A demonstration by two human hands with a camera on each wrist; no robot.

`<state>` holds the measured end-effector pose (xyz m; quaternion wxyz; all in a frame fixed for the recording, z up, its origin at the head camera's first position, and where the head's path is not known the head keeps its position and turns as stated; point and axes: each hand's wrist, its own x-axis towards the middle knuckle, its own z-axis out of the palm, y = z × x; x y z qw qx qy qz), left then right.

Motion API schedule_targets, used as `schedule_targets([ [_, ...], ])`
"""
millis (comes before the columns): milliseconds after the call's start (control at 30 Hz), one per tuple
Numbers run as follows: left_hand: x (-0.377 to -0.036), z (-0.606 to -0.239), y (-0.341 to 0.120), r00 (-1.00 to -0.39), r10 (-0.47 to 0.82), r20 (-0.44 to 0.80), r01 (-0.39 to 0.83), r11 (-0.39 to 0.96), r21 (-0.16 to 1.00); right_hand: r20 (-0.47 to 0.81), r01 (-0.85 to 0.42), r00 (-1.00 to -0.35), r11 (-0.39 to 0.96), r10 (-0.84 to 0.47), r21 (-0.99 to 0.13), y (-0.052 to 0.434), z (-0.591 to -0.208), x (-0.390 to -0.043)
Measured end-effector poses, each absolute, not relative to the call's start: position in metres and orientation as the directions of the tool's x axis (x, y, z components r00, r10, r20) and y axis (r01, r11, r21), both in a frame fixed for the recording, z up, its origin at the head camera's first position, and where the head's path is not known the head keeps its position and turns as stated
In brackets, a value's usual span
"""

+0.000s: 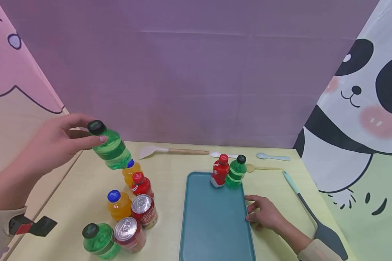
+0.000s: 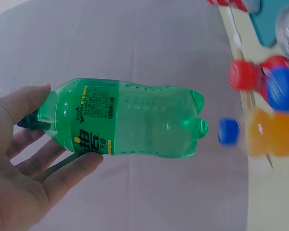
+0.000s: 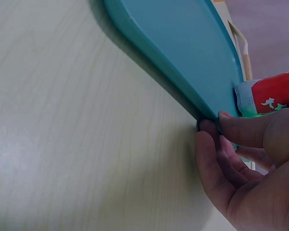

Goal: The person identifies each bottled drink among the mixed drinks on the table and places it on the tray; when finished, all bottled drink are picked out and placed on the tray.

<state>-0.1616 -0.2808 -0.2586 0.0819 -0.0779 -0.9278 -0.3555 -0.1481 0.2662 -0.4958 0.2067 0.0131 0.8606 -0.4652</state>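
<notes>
In the head view my left hand (image 1: 57,143) grips a green soda bottle (image 1: 112,148) with a black cap near its neck, tilted and raised above the table's left side. The left wrist view shows the bottle (image 2: 135,118) with thumb and fingers around its cap end, its ridged base pointing away. My right hand (image 1: 264,214) pinches the right rim of a teal tray (image 1: 215,217); the thumb lies on top of the rim in the right wrist view. At the tray's far right corner stand a red bottle (image 1: 220,170) and another green bottle (image 1: 236,172).
On the left stand orange-juice bottles (image 1: 119,206), a red-capped bottle (image 1: 142,184), cans (image 1: 129,233) and a green bottle (image 1: 99,241). A spatula (image 1: 174,150) and several spoons (image 1: 272,157) lie along the back. A dark turner (image 1: 326,232) lies at right. A purple backdrop (image 1: 189,72) rises behind.
</notes>
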Motion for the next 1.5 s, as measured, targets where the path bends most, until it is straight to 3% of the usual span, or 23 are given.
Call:
schedule_targets([
  [200, -0.176, -0.256, -0.228, -0.963, 0.193, 0.186, 0.267, 0.640, 0.721, -0.365, 0.212, -0.915, 0.564, -0.172, -0.798, 0.266, -0.496, -0.148],
  [433, -0.205, -0.283, -0.168, -0.939, 0.316, 0.136, 0.294, 0.532, 0.794, -0.358, 0.208, -0.917, 0.556, -0.175, -0.805, 0.267, -0.496, -0.148],
  [767, -0.241, -0.331, -0.101, -0.933, 0.349, 0.083, 0.264, 0.512, 0.817, -0.363, 0.217, -0.916, 0.554, -0.168, -0.804, 0.267, -0.494, -0.149],
  [1500, -0.250, -0.408, -0.054, -0.944, 0.331, 0.001, 0.206, 0.586, 0.783, -0.373, 0.224, -0.912, 0.558, -0.168, -0.799, 0.267, -0.497, -0.149],
])
